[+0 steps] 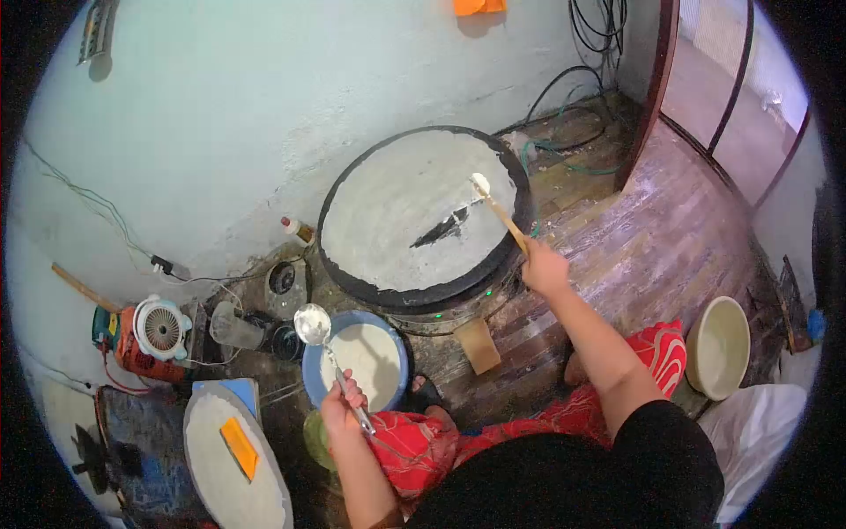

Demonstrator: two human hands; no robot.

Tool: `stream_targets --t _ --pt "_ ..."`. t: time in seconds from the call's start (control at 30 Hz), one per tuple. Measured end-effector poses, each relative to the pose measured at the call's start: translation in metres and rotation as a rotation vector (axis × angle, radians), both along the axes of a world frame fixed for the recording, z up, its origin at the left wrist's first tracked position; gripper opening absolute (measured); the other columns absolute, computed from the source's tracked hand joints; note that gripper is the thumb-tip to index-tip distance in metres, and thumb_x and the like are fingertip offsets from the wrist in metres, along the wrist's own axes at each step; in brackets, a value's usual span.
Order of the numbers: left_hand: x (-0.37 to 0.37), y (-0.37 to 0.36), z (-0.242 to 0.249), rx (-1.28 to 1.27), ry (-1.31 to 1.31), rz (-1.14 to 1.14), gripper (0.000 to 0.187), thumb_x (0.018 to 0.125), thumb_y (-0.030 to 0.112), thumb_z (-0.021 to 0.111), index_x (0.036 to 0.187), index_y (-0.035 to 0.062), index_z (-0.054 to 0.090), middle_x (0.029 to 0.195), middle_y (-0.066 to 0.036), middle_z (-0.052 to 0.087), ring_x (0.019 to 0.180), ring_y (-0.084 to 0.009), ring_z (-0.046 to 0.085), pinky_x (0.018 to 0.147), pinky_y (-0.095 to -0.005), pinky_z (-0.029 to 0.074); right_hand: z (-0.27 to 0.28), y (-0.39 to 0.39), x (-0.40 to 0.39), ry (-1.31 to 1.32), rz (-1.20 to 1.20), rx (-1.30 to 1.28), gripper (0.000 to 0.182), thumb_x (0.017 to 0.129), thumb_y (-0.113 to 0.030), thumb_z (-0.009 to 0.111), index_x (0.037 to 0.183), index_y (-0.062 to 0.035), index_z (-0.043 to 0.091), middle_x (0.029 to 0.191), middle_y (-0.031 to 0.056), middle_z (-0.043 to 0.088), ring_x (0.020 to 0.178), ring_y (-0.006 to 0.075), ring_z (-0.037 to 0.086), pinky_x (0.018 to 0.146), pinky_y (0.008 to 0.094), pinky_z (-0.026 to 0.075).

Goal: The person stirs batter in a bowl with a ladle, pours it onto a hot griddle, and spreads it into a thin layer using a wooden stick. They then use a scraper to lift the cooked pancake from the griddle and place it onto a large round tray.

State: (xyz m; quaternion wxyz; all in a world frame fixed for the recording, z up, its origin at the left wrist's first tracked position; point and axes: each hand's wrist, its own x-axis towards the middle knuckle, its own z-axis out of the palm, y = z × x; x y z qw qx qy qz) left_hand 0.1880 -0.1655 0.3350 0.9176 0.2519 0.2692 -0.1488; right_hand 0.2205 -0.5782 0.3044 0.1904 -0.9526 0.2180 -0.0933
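A wide round griddle (pixel 388 198) stands before me, its black plate mostly covered by a thin sheet of pale batter. One dark gap (pixel 434 232) shows in the sheet, right of the middle. My right hand (pixel 545 268) is closed round the handle of a wooden batter spreader (pixel 505 220). The spreader's batter-coated end rests on the sheet near the right edge. In my left hand (pixel 345 407) is a metal ladle (pixel 313 324), its bowl smeared with batter. The ladle is above the left part of a blue basin (pixel 313 375) that holds pale batter (pixel 363 361).
At lower left, an orange folded paper or cloth (pixel 239 450) lies on an oval board with a pale sheet (pixel 211 467). A fan-like device (pixel 162 326) and a clear jug (pixel 231 326) stand left. A cream basin (pixel 718 348) sits right; cables (pixel 564 110) lie behind the griddle.
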Motion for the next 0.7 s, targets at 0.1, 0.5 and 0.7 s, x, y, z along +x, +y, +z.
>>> stream_targets --t 0.1,0.5,0.7 --pt "0.001 0.004 -0.008 -0.027 -0.033 0.011 0.031 0.087 0.019 0.037 0.102 -0.0073 0.043 0.067 -0.007 0.045 0.047 -0.0113 0.039 0.041 -0.0221 0.034 -0.041 -0.019 0.013 -0.22 0.06 0.339 0.036 0.08 -0.015 0.045 0.115 -0.0098 0.042 0.097 0.019 0.055 0.088 0.0344 0.054 0.071 0.0431 0.044" --pt "0.001 0.002 -0.002 -0.038 0.034 0.015 0.029 0.089 0.02 0.035 0.102 -0.0048 0.043 0.065 -0.005 0.041 0.049 -0.0122 0.038 0.041 -0.0239 0.034 -0.028 -0.083 -0.002 -0.008 0.187 0.529 0.027 0.082 -0.021 0.045 0.106 -0.0164 0.056 0.092 0.0153 0.059 0.085 0.032 0.056 0.074 0.0397 0.044" --pt "0.001 0.004 -0.003 -0.057 -0.033 -0.049 0.03 0.089 0.02 0.035 0.104 -0.0047 0.042 0.066 -0.004 0.04 0.051 -0.0122 0.038 0.043 -0.0235 0.034 -0.057 -0.046 0.002 -0.22 -0.006 0.446 0.029 0.081 -0.024 0.048 0.108 -0.019 0.055 0.092 0.0151 0.059 0.085 0.0311 0.056 0.074 0.0385 0.045"
